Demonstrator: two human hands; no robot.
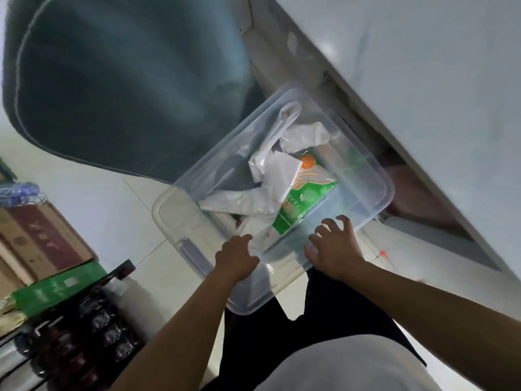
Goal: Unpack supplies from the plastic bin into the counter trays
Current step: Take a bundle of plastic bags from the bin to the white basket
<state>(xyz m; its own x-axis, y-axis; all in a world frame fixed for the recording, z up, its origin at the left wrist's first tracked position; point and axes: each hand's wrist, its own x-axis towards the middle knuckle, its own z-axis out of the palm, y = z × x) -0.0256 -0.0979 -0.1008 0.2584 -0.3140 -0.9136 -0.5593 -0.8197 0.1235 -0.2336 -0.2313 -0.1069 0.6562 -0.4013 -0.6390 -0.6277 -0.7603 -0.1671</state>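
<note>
A clear plastic bin (366, 190) sits low in front of the person, on pale floor tiles (118, 210) beside the base of a white cabinet (423, 80). Its translucent lid (253, 292) lies tilted across the near part of the bin, and both hands are on that lid. The left hand (235, 256) grips the lid's inner edge, fingers curled over it and knuckles up, the forearm reaching in from below. The right hand (334, 244) lies on the lid just to the right, fingers spread and bent at the tips, pressing on the plastic; whether they hook over the far edge cannot be told. Inside the bin, just beyond the fingertips, lie crumpled white plastic bags (270, 176) over a green and orange carton (307, 193). A dark grey mat (112, 80) covers the floor beyond. At the left stand stacked cardboard boxes (42, 244) and dark bottles (84, 334).
</note>
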